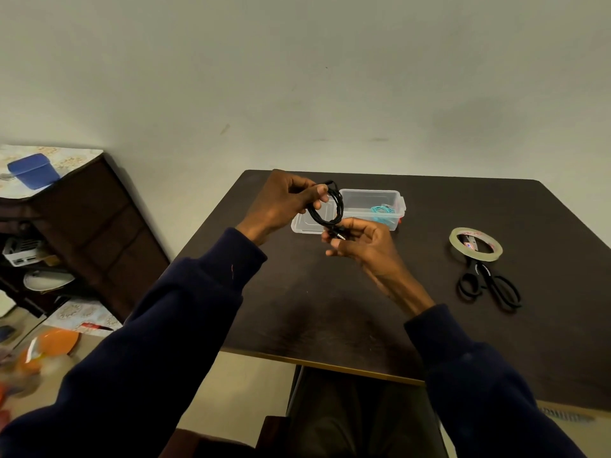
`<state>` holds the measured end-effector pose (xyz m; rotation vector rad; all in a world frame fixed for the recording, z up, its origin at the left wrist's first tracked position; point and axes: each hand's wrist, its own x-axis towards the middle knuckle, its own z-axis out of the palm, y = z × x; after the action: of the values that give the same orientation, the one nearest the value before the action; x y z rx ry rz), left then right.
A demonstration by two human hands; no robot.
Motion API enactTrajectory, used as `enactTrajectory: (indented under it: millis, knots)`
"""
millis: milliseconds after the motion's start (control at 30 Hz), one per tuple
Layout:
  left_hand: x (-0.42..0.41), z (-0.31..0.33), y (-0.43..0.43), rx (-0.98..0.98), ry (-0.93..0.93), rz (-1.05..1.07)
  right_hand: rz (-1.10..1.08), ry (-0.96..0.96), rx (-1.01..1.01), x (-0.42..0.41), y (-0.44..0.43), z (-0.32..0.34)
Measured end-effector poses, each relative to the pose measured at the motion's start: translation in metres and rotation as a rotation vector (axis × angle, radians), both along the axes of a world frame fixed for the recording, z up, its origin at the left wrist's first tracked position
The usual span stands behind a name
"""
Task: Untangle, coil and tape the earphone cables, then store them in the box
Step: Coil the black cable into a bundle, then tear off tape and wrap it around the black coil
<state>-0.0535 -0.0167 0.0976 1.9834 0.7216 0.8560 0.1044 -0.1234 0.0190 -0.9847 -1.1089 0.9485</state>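
A black earphone cable (333,206) is wound into a small coil, held in the air above the table's far middle. My left hand (286,201) grips the coil's upper left side between thumb and fingers. Just below, my right hand (358,241) pinches the coil's lower end, where the metal jack plug (340,235) sticks out. Behind the coil stands a clear plastic box (395,196) with a turquoise earphone cable (383,211) lying inside. The box's clear lid (302,224) lies flat to its left.
A roll of clear tape (476,243) lies at the right of the dark table (330,309), resting on the blades of black scissors (489,285). A dark wooden shelf unit (82,226) with a blue item (31,170) on top stands at the left.
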Motion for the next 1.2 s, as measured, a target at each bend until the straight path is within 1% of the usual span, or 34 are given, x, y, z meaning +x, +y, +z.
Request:
enactTrajectory:
  millis: [67, 100, 200, 267, 367, 433, 567, 667, 767, 867, 1000, 1100, 1200]
  knots:
    - [-0.001, 0.003, 0.001, 0.030, -0.005, 0.010, 0.134, 0.153, -0.046, 0.003, -0.001, 0.003]
    - [-0.001, 0.004, 0.001, 0.040, -0.003, 0.014, 0.176, 0.191, -0.060, 0.005, -0.001, 0.005]
    - [-0.002, 0.007, -0.001, 0.062, 0.001, 0.008, 0.229, 0.212, -0.070, 0.007, -0.001, 0.011]
    - [-0.002, 0.009, -0.002, 0.070, 0.002, 0.006, 0.186, 0.168, -0.077, 0.007, 0.000, 0.013]
    - [-0.003, 0.012, -0.005, 0.081, 0.014, -0.007, 0.042, -0.044, -0.056, 0.007, 0.002, 0.012]
    - [-0.003, 0.014, -0.008, 0.083, 0.034, -0.022, -0.015, -0.135, -0.048, 0.007, 0.003, 0.011]
    - [-0.001, 0.016, -0.012, 0.093, 0.060, -0.004, -0.106, -0.230, -0.040, 0.007, 0.005, 0.010]
    - [0.000, 0.014, -0.010, 0.074, 0.077, 0.009, -0.098, -0.247, -0.069, 0.007, 0.006, 0.009]
    - [0.000, 0.010, -0.003, -0.033, 0.090, -0.025, 0.003, -0.198, -0.077, 0.009, 0.002, 0.011]
    - [-0.001, 0.010, 0.002, -0.135, 0.102, -0.058, 0.136, -0.044, -0.096, 0.016, 0.000, 0.009]
    - [-0.003, 0.011, 0.006, -0.177, 0.119, -0.086, 0.109, 0.131, -0.105, 0.025, 0.003, 0.006]
    - [-0.002, 0.012, 0.008, -0.183, 0.136, -0.089, 0.068, 0.150, -0.086, 0.027, 0.009, 0.010]
    - [-0.001, 0.011, 0.010, -0.191, 0.146, -0.094, 0.011, 0.083, -0.049, 0.026, 0.017, 0.014]
